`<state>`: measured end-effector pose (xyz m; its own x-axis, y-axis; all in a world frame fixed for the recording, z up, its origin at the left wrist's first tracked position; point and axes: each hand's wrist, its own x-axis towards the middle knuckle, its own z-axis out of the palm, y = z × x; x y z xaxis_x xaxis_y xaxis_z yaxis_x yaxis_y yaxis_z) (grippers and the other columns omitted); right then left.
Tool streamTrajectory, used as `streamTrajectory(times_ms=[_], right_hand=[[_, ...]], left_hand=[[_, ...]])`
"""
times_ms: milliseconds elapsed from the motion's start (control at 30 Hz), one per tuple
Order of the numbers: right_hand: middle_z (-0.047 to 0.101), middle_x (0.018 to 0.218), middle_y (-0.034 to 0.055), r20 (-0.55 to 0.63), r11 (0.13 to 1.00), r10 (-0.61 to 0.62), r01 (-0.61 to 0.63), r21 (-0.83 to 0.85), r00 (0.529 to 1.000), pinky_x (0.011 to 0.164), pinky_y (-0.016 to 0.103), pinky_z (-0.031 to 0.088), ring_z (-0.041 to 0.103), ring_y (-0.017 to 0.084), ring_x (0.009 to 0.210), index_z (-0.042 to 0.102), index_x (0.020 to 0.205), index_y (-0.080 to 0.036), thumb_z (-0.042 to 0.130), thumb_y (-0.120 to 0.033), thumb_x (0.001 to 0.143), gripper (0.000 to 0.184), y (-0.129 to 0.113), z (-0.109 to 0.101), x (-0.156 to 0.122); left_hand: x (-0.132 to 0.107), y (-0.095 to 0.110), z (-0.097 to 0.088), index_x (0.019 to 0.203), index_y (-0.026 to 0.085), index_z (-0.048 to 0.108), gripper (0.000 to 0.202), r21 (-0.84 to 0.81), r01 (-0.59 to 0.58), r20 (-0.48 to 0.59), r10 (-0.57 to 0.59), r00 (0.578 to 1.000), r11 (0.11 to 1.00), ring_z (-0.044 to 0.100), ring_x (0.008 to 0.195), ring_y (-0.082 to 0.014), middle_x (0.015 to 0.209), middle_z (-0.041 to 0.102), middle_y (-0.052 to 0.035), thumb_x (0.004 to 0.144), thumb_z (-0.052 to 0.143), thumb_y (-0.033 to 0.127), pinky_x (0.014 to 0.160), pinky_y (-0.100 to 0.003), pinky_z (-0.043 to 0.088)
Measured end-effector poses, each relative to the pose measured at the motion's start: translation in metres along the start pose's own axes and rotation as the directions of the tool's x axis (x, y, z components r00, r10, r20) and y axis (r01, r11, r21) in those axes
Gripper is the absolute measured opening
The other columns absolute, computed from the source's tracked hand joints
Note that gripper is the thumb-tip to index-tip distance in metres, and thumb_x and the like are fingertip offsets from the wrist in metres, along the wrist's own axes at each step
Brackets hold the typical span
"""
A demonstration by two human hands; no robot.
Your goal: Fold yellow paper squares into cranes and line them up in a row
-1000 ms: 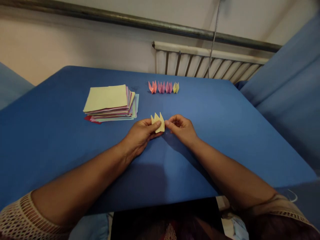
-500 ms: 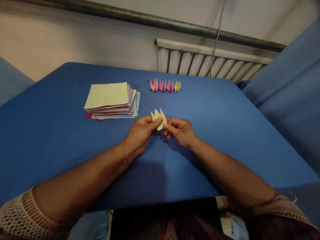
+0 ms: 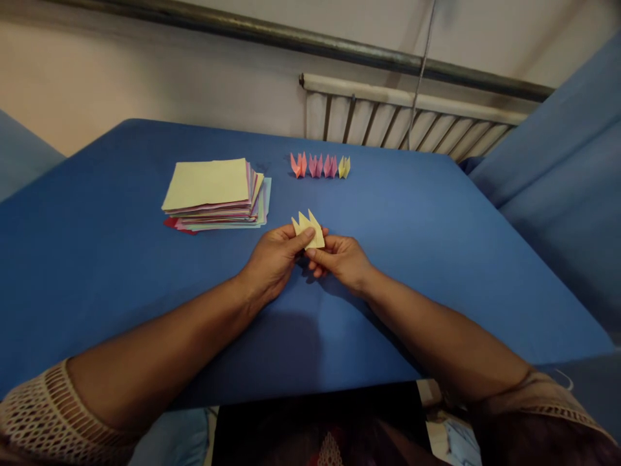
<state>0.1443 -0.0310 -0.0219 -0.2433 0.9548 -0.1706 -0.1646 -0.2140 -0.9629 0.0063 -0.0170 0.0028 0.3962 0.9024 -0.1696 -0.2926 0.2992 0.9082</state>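
Note:
A pale yellow piece of folded origami paper [image 3: 316, 237] with three pointed tips is held over the middle of the table, its points upward. My left hand [image 3: 272, 259] is closed on its left side, the thumb pressed across the front face. At the lower edge, my right hand [image 3: 343, 260] pinches the same paper, thumb in front and fingers curled behind. The fingers at the back of the paper are partly hidden.
A thick stack of coloured paper [image 3: 208, 184] lies to the left on the blue table [image 3: 436, 259]. Several small folded paper figures [image 3: 316, 166] stand in a row near the back. A radiator [image 3: 388, 110] and a pipe [image 3: 272, 29] run along the wall.
My right thumb and fingers have slid down and left, from the paper's right side to its lower edge. The left hand's hold looks the same.

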Motion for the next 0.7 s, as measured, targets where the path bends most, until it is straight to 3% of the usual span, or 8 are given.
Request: streamTrajectory(times_ms=[200,500,633,700], right_hand=[[0.064,0.059,-0.0023,-0.018,1.000,-0.030,0.030,-0.003,0.999,0.051,0.023,0.049,0.057,0.009,0.049,0.065,0.075,-0.016,0.075,-0.035,0.076,0.022,0.002,0.003,0.000],[0.060,0.054,-0.0040,-0.123,0.991,-0.096,0.083,-0.107,0.988,0.046,0.023,0.044,0.054,0.008,0.042,0.061,0.068,-0.017,0.071,-0.036,0.077,0.023,0.004,0.010,-0.002],[0.063,0.060,-0.0025,-0.132,0.989,-0.120,0.108,-0.097,0.984,0.047,0.023,0.045,0.056,0.009,0.045,0.061,0.071,-0.017,0.074,-0.040,0.074,0.026,0.005,0.009,0.001],[0.061,0.057,-0.0032,-0.140,0.990,-0.120,0.107,-0.095,0.983,0.047,0.023,0.044,0.054,0.009,0.043,0.058,0.067,-0.018,0.070,-0.042,0.077,0.028,0.005,0.007,0.003]], left_hand=[[-0.001,0.002,0.000,0.098,0.009,0.071,0.035,-0.005,-0.016,-0.004,0.016,1.000,1.000,0.054,0.048,-0.0114,0.068,0.067,-0.0051,0.076,0.076,0.037,0.046,-0.024,0.044],[-0.002,0.001,0.000,0.094,0.010,0.073,0.037,-0.009,-0.011,-0.033,0.010,0.999,1.000,0.055,0.049,-0.0127,0.066,0.066,-0.0038,0.073,0.078,0.039,0.045,-0.025,0.044],[0.001,0.001,-0.006,0.087,0.011,0.074,0.032,0.056,-0.036,-0.127,0.042,0.991,0.998,0.062,0.065,-0.0133,0.076,0.071,-0.0059,0.071,0.080,0.038,0.060,-0.023,0.049],[0.002,0.002,-0.008,0.087,0.011,0.074,0.031,0.109,-0.028,-0.143,0.044,0.989,0.994,0.060,0.064,-0.0113,0.076,0.071,-0.0056,0.073,0.078,0.039,0.059,-0.021,0.048]])
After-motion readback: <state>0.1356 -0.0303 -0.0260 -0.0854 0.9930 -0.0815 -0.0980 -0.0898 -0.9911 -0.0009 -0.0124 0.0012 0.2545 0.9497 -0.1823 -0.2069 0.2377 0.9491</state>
